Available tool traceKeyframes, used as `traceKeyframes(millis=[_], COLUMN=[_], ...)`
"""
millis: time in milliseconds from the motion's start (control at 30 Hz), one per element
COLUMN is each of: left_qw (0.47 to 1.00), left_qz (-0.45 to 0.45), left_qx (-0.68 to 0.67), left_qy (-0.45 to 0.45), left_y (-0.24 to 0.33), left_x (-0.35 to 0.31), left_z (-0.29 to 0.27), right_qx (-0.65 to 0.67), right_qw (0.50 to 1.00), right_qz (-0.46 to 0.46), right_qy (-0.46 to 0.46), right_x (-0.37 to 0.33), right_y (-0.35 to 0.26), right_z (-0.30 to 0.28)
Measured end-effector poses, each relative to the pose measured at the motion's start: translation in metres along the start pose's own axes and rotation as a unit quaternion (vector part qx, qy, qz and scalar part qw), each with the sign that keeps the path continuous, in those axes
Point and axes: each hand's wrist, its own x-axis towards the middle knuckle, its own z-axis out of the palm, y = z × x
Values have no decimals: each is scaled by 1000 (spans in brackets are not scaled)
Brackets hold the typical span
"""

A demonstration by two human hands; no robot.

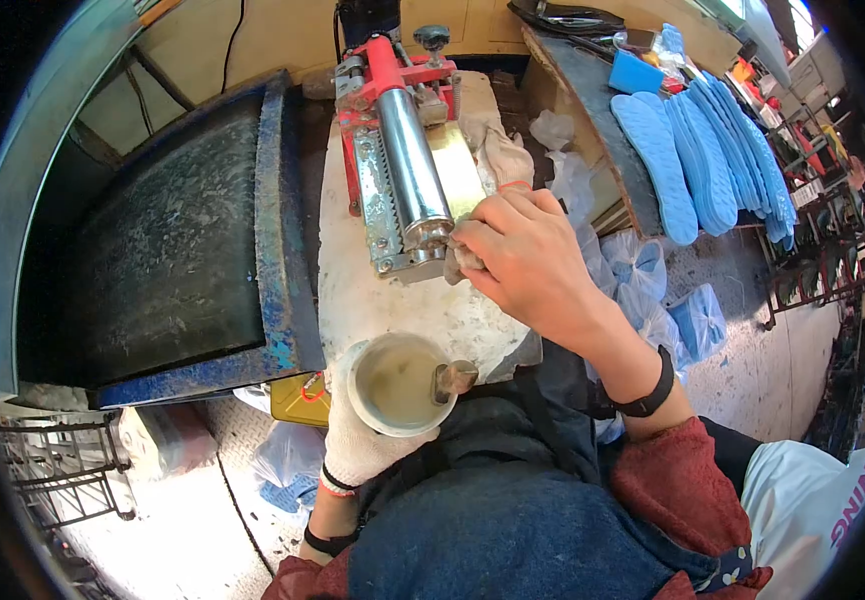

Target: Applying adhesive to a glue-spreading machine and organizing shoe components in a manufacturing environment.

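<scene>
My left hand [357, 446], in a white knitted glove, is wrapped round a white pot [358, 385] with cloudy, pale liquid in it. A thick, stained handle [456, 378] leans on the pot's right rim; what it belongs to is hidden. My bare right hand [533, 260] pinches a crumpled, greyish rag [460, 264] at the near end of a shiny metal roller [415, 165]. This roller lies in a red-and-steel machine [373, 185]. A pale yellow plate [457, 165] shows to the right of the roller.
The machine stands on a stained white board [348, 280]. A dark tray with a worn blue frame [283, 290] lies on the left. At the right, blue insoles [658, 155] lie on a bench beside a blue box [637, 74]. Clear plastic bags [643, 265] lie below; a cloth [501, 158] rests beyond my right hand.
</scene>
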Motion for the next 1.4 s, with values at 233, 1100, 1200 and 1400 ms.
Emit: traceKeyframes(millis=[233,1100,1200,1400], left_qw=[999,999,1000,999], left_qz=[-7,-15,0,6], left_qx=[-37,-34,0,29], left_qy=[2,16,18,-23], left_y=[2,0,-5,-12], left_x=[-3,1,0,3], left_z=[-3,1,-1,0], right_qx=[-48,7,34,24], right_qw=[998,998,990,965], right_qz=[-28,15,77,238], right_qy=[39,68,112,109], right_x=[-13,-42,-63,-36], right_y=[-9,-10,7,77], right_z=[12,18,26,77])
